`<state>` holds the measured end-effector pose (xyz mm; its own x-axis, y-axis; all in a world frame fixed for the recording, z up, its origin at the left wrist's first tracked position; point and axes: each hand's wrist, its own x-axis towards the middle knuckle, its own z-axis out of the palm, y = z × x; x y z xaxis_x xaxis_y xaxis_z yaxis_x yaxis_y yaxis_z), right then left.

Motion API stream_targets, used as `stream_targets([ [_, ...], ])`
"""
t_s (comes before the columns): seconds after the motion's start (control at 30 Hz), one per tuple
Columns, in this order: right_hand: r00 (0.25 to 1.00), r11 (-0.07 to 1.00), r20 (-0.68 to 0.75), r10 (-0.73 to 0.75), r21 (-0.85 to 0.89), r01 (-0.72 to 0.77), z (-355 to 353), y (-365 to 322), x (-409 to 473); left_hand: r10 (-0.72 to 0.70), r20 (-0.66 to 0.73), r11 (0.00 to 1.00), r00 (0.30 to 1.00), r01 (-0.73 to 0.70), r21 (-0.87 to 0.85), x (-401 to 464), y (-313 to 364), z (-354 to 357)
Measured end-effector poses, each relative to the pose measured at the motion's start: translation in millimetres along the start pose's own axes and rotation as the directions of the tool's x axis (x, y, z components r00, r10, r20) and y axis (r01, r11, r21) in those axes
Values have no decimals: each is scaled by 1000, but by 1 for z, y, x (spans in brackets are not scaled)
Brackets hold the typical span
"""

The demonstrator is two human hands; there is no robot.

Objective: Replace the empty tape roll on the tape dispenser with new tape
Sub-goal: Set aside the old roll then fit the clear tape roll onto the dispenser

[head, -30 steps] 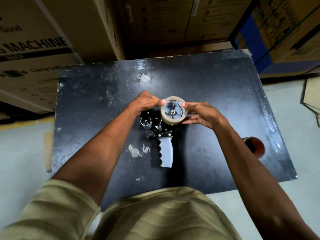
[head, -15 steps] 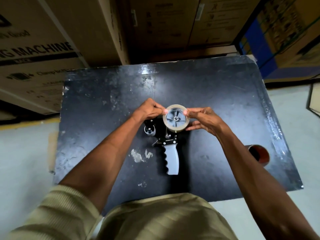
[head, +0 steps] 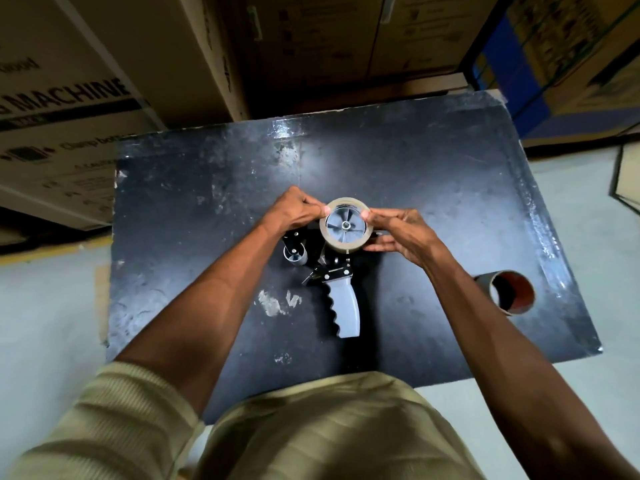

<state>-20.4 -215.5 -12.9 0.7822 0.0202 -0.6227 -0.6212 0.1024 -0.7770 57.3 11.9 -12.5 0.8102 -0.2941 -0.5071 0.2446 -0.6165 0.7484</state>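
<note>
Looking down past an olive ribbed sleeve [head: 114,420] and the same olive cloth at the waist, onto a scuffed black table [head: 433,188]. Closest on it, lying flat with its grey ridged handle [head: 344,311] pointing back toward the body — tape dispenser [head: 332,271], black frame running away from the handle, small grey roller [head: 295,258] off to its left side. Up at the far end of that frame, seated on the grey spoked hub [head: 345,225]: new tape roll [head: 346,226], tan rim, face turned up to the camera. Pinching that rim from the left, left hand [head: 294,211], thumb and forefinger pressed together on the roll's edge, other fingers curled in. Pinching from the opposite side, right hand [head: 398,233], fingertips closed on the right rim, remaining fingers stretched out flat beneath, alongside the roll. Off to the right, well apart from all this and near the table's right edge — empty cardboard core [head: 509,292], reddish inside, tipped so its opening shows. Pale patches of residue [head: 277,303] on the tabletop just left of the handle. Beyond the far edge, stacked cardboard boxes [head: 79,88], one printed with the word MACHINE, and a blue-marked carton [head: 540,64] at far right. Pale floor [head: 52,306] on both sides.
</note>
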Motion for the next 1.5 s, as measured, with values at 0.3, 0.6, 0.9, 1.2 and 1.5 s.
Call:
stream_targets([
  [0.3,1000,998,7,28,51,-28,-3,5,-1,3,-38,1000,999,-3,11,7,-1,6],
  [0.6,995,993,52,80,79,-84,4,6,-1,3,6,999,1000,-3,-54,8,-9,6],
  [0.9,998,994,-24,55,96,-52,7,11,0,2,61,990,998,7,-144,10,-8,7],
  [1.2,997,991,-62,46,126,-38,8,17,-1,-2,-4,995,1000,2,-97,10,-7,9],
  [1.5,991,987,-110,71,153,-54,12,17,0,-43,-47,999,998,44,21,13,-5,8],
])
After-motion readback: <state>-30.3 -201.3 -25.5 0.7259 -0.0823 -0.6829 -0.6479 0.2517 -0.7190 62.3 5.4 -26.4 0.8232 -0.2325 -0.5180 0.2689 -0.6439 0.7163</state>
